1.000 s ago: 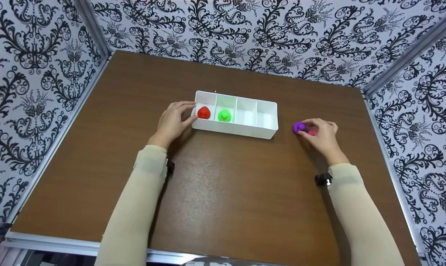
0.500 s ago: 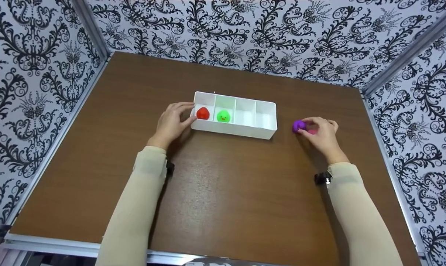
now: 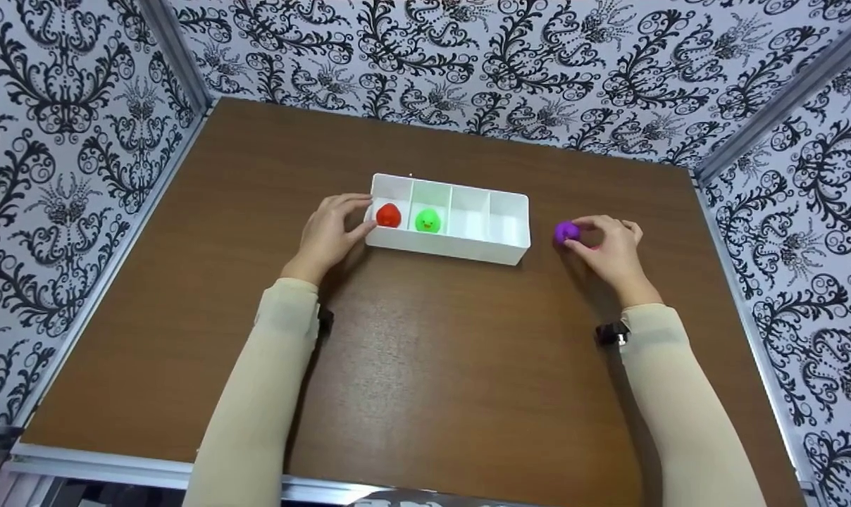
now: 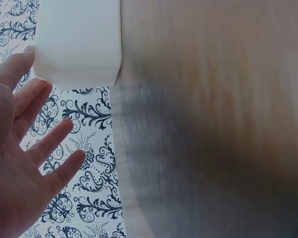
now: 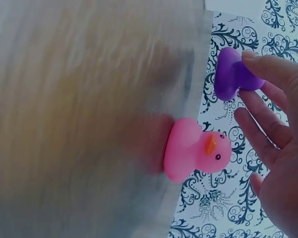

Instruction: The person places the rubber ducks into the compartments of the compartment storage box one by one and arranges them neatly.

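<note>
At the left end of the white divided box (image 3: 445, 248), head view, the left hand (image 3: 327, 232) is resting while a red toy (image 3: 388, 215) and green duck (image 3: 427, 221) are sitting in the two leftmost compartments, and the right hand (image 3: 614, 248) is holding the purple toy (image 3: 566, 232) off the box's right end; I'd be going light on the pinch and bracing the box gently. Left wrist: thumb and forefinger are apparently touching the box end, fingers standing well apart. Right wrist: thumb and fingertips are pinching the purple toy narrowly, others hanging loose, pink duck (image 5: 194, 151) sitting nearby, worth clearing.
</note>
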Motion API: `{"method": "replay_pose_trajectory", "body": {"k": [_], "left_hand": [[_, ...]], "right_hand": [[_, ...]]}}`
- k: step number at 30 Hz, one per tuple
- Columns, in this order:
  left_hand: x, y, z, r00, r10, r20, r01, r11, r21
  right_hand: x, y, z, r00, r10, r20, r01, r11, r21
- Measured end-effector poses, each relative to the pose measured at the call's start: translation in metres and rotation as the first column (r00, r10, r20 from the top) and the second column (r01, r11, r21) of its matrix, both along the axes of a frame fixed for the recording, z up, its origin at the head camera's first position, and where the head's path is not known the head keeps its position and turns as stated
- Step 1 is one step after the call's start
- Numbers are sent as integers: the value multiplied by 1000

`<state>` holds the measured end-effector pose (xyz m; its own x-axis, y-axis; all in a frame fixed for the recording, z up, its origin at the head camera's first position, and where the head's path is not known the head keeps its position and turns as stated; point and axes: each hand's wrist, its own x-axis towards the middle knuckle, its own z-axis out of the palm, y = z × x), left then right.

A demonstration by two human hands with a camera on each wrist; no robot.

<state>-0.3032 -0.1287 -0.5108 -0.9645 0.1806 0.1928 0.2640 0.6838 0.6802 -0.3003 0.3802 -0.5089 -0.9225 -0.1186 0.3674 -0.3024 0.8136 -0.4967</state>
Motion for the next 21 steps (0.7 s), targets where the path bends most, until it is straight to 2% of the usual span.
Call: {"method": "replay_pose_trajectory", "body": {"k": [11,21], "left_hand": [[-3,4,5,1000,7,15,-7,1000,-11],[2,1,0,999,15,30,-14,1000,-9]], "right_hand": [[-8,-10,13,1000,13,1,-13,1000,8],[-7,-18,11,999,30,-44,-30,1000,6]]}}
